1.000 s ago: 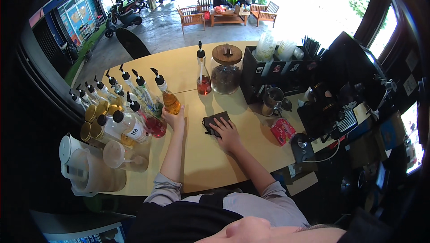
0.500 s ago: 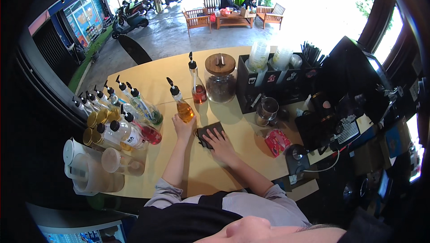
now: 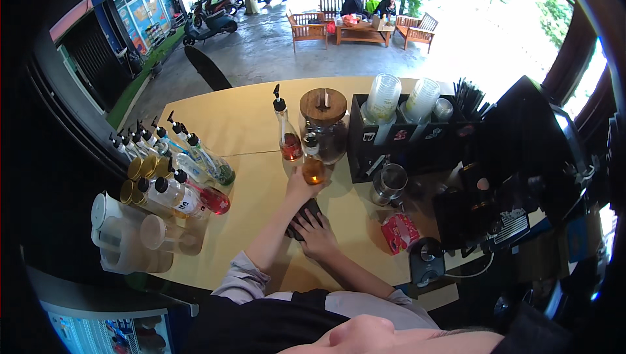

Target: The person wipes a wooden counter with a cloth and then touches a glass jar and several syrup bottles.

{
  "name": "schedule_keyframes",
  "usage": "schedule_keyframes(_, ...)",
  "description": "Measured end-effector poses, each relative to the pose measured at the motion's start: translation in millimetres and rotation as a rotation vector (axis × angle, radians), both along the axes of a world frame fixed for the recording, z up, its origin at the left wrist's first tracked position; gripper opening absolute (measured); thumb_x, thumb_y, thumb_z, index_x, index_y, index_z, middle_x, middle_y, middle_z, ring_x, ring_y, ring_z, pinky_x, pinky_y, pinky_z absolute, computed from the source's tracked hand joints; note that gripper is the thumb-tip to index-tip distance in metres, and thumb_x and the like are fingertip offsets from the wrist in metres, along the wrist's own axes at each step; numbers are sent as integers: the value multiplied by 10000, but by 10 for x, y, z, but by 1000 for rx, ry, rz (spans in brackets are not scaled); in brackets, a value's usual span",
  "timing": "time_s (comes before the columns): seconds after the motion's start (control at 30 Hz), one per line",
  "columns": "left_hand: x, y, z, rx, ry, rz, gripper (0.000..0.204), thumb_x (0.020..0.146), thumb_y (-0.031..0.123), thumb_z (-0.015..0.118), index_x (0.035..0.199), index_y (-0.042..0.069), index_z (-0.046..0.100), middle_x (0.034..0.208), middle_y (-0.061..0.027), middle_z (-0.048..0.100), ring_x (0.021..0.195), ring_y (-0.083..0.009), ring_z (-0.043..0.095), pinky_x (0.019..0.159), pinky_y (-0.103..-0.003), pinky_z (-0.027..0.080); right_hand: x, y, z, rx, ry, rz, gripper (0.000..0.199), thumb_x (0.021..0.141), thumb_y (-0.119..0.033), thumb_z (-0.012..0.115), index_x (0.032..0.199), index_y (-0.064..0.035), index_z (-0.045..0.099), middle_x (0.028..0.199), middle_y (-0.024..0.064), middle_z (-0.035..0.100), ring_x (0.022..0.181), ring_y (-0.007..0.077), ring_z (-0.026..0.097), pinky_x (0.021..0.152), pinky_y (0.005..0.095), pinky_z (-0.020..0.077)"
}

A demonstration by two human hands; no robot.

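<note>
My left hand (image 3: 302,189) is wrapped round the base of a clear pump bottle of amber liquid (image 3: 313,172). The bottle stands in front of a wood-lidded glass jar (image 3: 324,107) and hides part of it. Just left of the jar is another pump bottle with red liquid (image 3: 289,145). Fingers spread, my right hand (image 3: 318,236) lies flat on a dark folded cloth (image 3: 309,212) on the tabletop, close by my left wrist.
Several pump bottles (image 3: 208,165) crowd the left side, behind a white-lidded pitcher (image 3: 107,240). A black organizer (image 3: 404,135) with plastic cups stands at the back right. Nearer are a metal-and-glass container (image 3: 389,184), a red-pink packet (image 3: 399,232) and black equipment (image 3: 521,132).
My left hand has carried the amber bottle to the right, from left of the red bottle to in front of the jar. My right hand and the cloth have shifted slightly nearer me.
</note>
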State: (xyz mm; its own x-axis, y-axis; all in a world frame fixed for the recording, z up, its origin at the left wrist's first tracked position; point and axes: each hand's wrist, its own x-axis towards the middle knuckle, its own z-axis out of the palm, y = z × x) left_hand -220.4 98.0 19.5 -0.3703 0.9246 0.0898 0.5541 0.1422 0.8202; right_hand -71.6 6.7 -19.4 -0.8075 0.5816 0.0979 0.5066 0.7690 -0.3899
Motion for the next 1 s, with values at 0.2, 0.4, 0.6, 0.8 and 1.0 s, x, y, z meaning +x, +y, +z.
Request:
schedule_keyframes(0.2, 314, 121, 4, -26, 120, -78, 960, 640, 429, 896, 1322, -67, 438, 1237, -264, 525, 1181, -418, 554, 996, -448, 493, -35, 39, -60, -30, -159, 50, 657, 856, -278, 551, 1479, -108, 432, 1572, 119, 363, 1502, 325, 223, 1228, 555, 96)
schedule_keyframes(0.4, 325, 99, -37, -44, 104, -71, 983, 678, 427, 887, 1359, -93, 405, 1289, -278, 508, 1228, -410, 528, 1036, -437, 463, -22, 39, -44, 25, -182, 32, 626, 872, -300, 542, 1457, -95, 452, 1522, 129, 416, 1470, 339, 275, 1225, 559, 107)
schedule_keyframes(0.6, 64, -468, -208, 105, -264, 23, 712, 837, 342, 776, 1351, -33, 456, 1333, -239, 526, 1288, -327, 518, 1044, -416, 449, -53, -3, -45, 10, -156, -2, 659, 863, -288, 563, 1487, -128, 422, 1567, 104, 371, 1488, 325, 251, 1224, 554, 120)
schedule_keyframes(0.8, -507, -1446, -696, 391, -346, 518, 589, 917, 152, 685, 1403, 11, 384, 1391, -167, 464, 1318, -266, 446, 1082, -402, 380, -50, -12, 30, 49, -90, -17, 723, 830, -229, 568, 1525, -230, 370, 1631, 43, 276, 1507, 299, 228, 1225, 536, 122)
schedule_keyframes(1.0, -1313, -1582, -996, 643, -279, 818, 867, 854, 54, 724, 1494, -11, 143, 1450, -203, 316, 1351, -291, 359, 1135, -432, 291, -66, -21, 28, 54, -56, -39, 761, 784, -179, 585, 1515, -253, 390, 1623, 29, 297, 1503, 288, 243, 1221, 536, 131)
